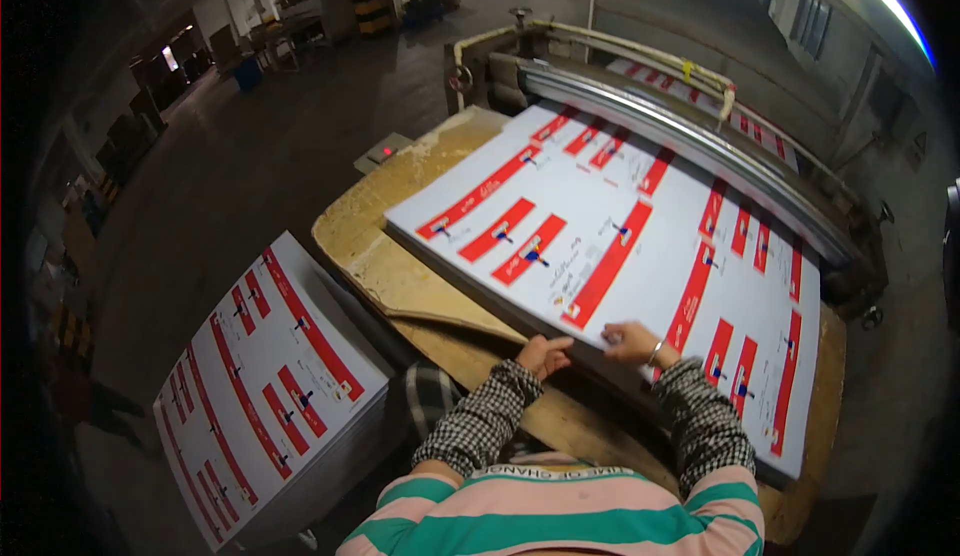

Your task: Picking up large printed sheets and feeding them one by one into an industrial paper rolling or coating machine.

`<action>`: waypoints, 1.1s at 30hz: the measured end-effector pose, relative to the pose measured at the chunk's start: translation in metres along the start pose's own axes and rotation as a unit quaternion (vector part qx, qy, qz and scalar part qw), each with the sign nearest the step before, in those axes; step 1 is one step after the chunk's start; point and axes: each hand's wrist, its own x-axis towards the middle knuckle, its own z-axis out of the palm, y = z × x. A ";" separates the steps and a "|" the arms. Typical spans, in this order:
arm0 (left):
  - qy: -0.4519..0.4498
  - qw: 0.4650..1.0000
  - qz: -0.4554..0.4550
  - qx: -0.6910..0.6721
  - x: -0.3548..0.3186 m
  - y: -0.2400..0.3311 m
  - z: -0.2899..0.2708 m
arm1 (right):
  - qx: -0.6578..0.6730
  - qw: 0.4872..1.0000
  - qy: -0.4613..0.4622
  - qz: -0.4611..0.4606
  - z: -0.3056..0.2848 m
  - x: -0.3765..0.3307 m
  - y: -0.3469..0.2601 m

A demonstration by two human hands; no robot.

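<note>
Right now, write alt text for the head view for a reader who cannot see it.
Both hands, left hand and right hand, grip the near edge of a stack of white printed sheets with red bars on a wooden board. A second stack stands lower left; a machine roller lies beyond.

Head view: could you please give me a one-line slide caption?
Both hands, left hand and right hand, grip the near edge of a stack of printed sheets on a wooden board.

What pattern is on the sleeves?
Small black-and-white check on both sleeves, clearest in the head view.
</note>
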 end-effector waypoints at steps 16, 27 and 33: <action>0.141 0.989 0.033 0.005 0.003 -0.004 0.006 | -0.005 0.997 0.057 -0.042 0.018 -0.008 -0.003; 0.105 0.994 0.036 0.010 0.000 -0.003 0.005 | -0.236 0.970 0.034 0.043 0.042 0.004 -0.025; 0.008 0.999 0.014 -0.028 -0.010 0.005 0.007 | 0.075 0.995 -0.016 0.060 0.000 -0.001 0.004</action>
